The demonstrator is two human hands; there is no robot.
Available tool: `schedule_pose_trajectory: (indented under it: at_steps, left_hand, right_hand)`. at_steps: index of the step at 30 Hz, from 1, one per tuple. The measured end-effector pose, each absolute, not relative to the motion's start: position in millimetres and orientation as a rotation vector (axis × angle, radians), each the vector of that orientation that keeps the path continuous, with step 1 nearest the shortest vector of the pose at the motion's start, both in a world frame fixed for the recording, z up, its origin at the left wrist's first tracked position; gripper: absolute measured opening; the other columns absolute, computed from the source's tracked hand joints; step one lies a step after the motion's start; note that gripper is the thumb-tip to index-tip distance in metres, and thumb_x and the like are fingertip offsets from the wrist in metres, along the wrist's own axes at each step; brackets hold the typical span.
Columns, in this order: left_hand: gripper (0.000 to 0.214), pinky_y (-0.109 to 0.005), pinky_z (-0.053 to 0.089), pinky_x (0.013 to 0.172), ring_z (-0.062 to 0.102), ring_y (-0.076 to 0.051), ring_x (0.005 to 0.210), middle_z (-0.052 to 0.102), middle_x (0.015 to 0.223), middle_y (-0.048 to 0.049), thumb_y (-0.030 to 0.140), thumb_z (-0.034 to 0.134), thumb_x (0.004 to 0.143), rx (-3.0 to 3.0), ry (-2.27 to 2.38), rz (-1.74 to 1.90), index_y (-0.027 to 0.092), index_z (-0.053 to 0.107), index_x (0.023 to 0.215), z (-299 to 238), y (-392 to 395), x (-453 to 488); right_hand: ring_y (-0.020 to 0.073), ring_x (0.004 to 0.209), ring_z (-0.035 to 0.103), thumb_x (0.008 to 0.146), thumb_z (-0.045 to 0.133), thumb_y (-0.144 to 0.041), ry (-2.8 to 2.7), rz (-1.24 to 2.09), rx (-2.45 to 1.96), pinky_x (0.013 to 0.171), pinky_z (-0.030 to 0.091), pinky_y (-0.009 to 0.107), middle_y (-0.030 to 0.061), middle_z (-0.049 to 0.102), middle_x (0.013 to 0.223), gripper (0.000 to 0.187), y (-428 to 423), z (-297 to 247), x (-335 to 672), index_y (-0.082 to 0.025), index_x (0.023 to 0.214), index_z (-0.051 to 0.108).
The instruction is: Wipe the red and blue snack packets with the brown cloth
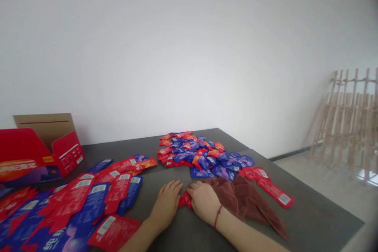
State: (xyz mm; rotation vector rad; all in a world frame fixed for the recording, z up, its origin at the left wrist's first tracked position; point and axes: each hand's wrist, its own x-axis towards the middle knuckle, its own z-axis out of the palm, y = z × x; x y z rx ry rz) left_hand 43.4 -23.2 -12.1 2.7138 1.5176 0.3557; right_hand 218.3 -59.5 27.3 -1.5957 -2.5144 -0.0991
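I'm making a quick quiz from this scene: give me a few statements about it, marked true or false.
A small red sachet lies between the left hand and the right hand. True.
A red cord circles the left wrist. False: the red cord is on the right wrist.
The open red carton stands at the right end of the table. False: it stands at the left end.
A pile of red and blue sachets lies beyond the hands. True.

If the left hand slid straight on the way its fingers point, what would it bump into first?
The left hand would probably meet the heap of red and blue packets, past some dark tabletop; depth is unclear.
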Motion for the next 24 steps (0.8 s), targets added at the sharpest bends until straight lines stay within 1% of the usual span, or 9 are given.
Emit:
schedule_pose_trajectory:
  at_steps: [4, 7, 12, 16, 20, 24]
  left_hand:
    - [0.045, -0.043, 0.029, 0.110, 0.040, -0.022, 0.131, 0.048, 0.141, -0.0057, 0.011, 0.040, 0.089, 2.713, 1.509, 0.367, 0.021, 0.051, 0.132, -13.4, -21.6, 42.2]
    - [0.045, -0.043, 0.029, 0.110, 0.040, -0.022, 0.131, 0.048, 0.141, -0.0057, 0.011, 0.040, 0.089, 2.711, 1.504, 0.371, 0.021, 0.051, 0.132, -14.5, -20.8, 41.8]
    - [0.044, -0.043, 0.029, 0.109, 0.040, -0.022, 0.131, 0.049, 0.141, -0.0054, 0.013, 0.039, 0.090, 2.714, 1.507, 0.391, 0.022, 0.051, 0.131, -14.8, -20.7, 42.7]
    - [0.044, -0.043, 0.030, 0.109, 0.040, -0.022, 0.130, 0.049, 0.140, -0.0060, 0.013, 0.038, 0.090, 2.719, 1.503, 0.402, 0.021, 0.051, 0.131, -13.3, -21.2, 43.5]
    - [0.046, -0.043, 0.030, 0.109, 0.040, -0.022, 0.130, 0.049, 0.140, -0.0065, 0.011, 0.038, 0.089, 2.723, 1.493, 0.382, 0.020, 0.051, 0.132, -11.5, -21.6, 43.0]
    - [0.046, -0.043, 0.030, 0.109, 0.040, -0.022, 0.131, 0.048, 0.141, -0.0064, 0.011, 0.038, 0.089, 2.719, 1.483, 0.394, 0.020, 0.050, 0.132, -12.8, -20.9, 41.9]
  right_hand:
    - [0.0194, 0.095, 0.055, 0.083, 0.047, -0.018, -2.616, 0.013, -1.311, 0.084, 0.039, 0.030, 0.0029, 0.064, 0.117, 0.036, -69.2, 27.4, 232.9, -0.022, 0.116, 0.061]
    - [0.0195, 0.100, 0.053, 0.082, 0.046, -0.016, -2.562, 0.035, -1.328, 0.089, 0.038, 0.031, 0.0020, 0.059, 0.127, 0.044, -78.3, 24.2, 255.5, -0.023, 0.124, 0.057]
    - [0.0230, 0.104, 0.052, 0.079, 0.043, -0.012, -2.382, -0.061, -1.618, 0.091, 0.038, 0.035, 0.0060, 0.057, 0.130, 0.049, -91.2, 14.3, 267.5, -0.018, 0.127, 0.056]
    - [0.0236, 0.104, 0.051, 0.081, 0.047, -0.017, -2.531, -0.042, -1.467, 0.090, 0.038, 0.037, 0.0055, 0.056, 0.131, 0.049, -100.8, 11.8, 245.7, -0.020, 0.129, 0.053]
    - [0.0220, 0.103, 0.052, 0.081, 0.049, -0.021, -2.662, 0.025, -1.289, 0.088, 0.039, 0.034, 0.0035, 0.056, 0.131, 0.046, -103.2, 17.5, 229.4, -0.021, 0.127, 0.053]
    - [0.0211, 0.102, 0.052, 0.082, 0.049, -0.023, -2.653, 0.053, -1.285, 0.088, 0.038, 0.034, 0.0006, 0.057, 0.131, 0.045, -104.3, 18.7, 240.6, -0.024, 0.127, 0.054]
